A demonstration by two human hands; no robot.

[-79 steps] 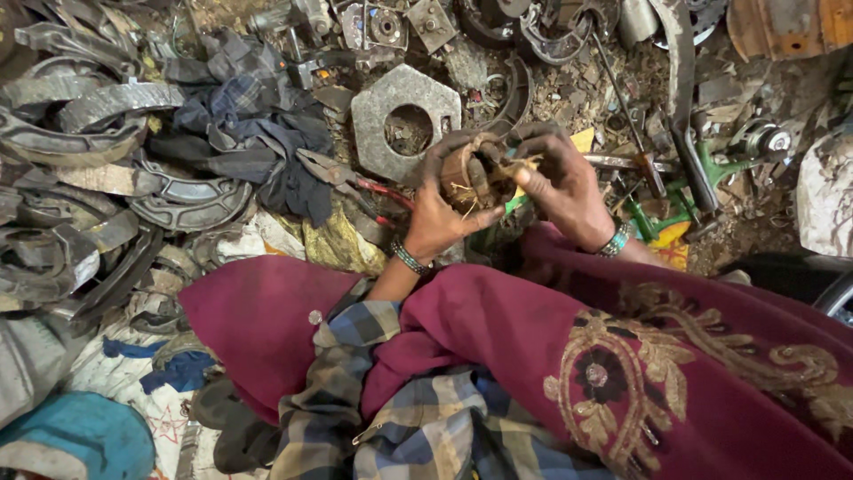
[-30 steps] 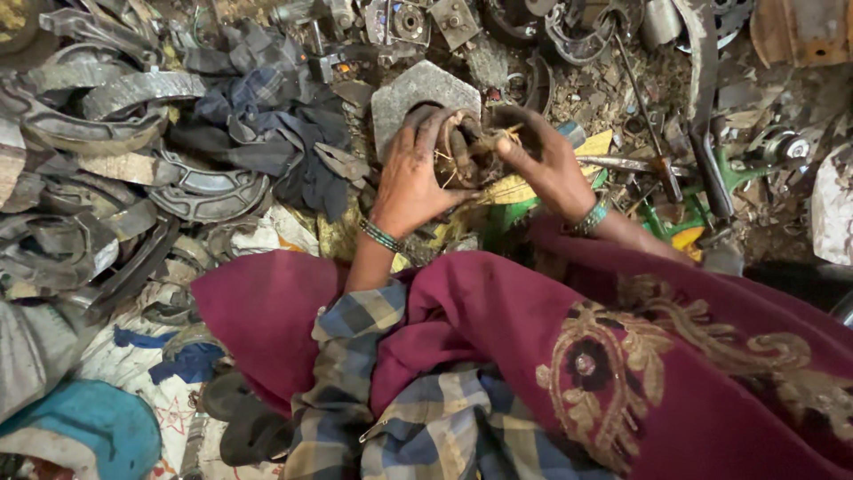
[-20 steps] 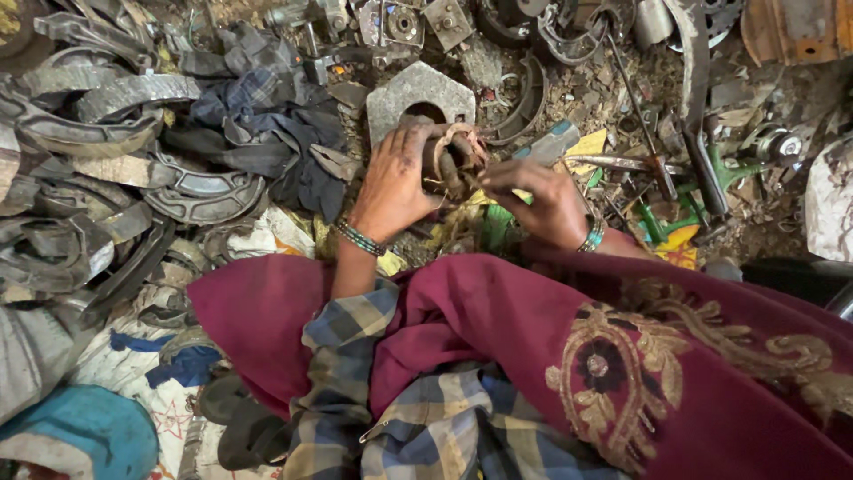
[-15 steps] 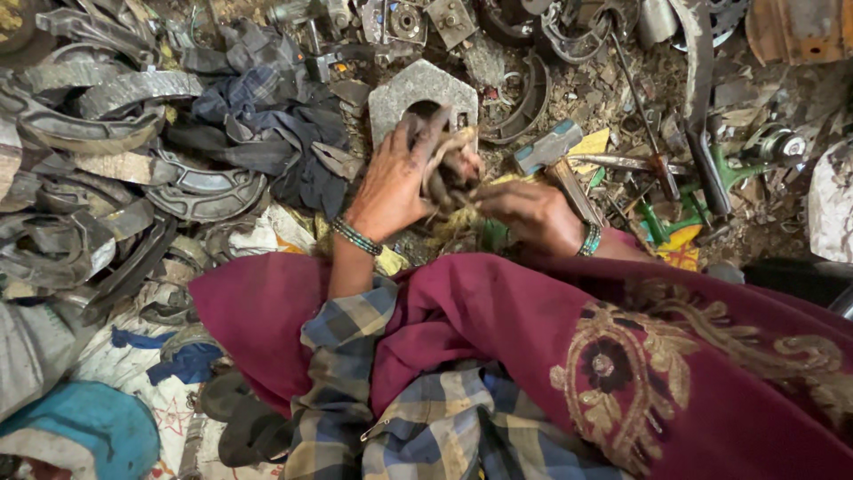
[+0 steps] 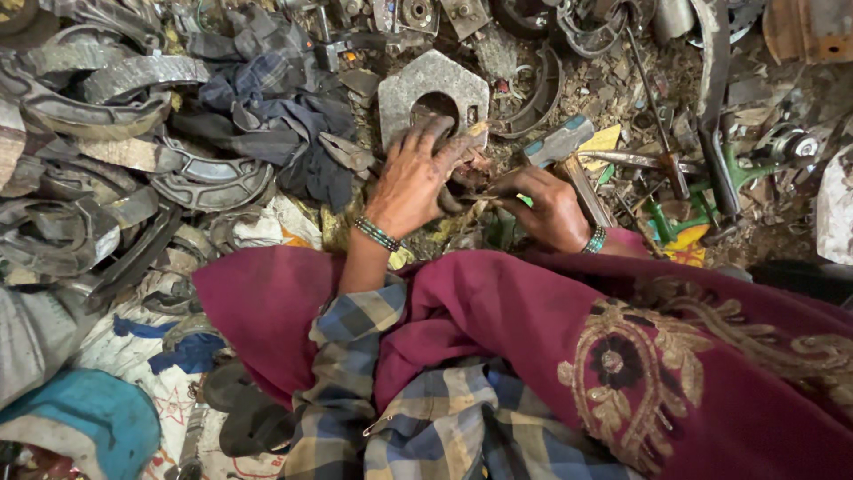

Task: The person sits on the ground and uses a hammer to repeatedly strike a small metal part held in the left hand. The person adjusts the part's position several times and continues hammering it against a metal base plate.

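**scrapfan:** Rusty metal everywhere. What's going on mid-pile?

**benchrat:** Left hand (image 5: 410,182) lies spread over a small rusty part (image 5: 466,169), pinning it to the ground just below the grey plate with a round hole (image 5: 433,93). Right hand (image 5: 549,206) has its grip clenched on a hammer (image 5: 569,156) handle, head up (low, close to the part). Looks like the steadying stage; a strike would need those left fingers clear.
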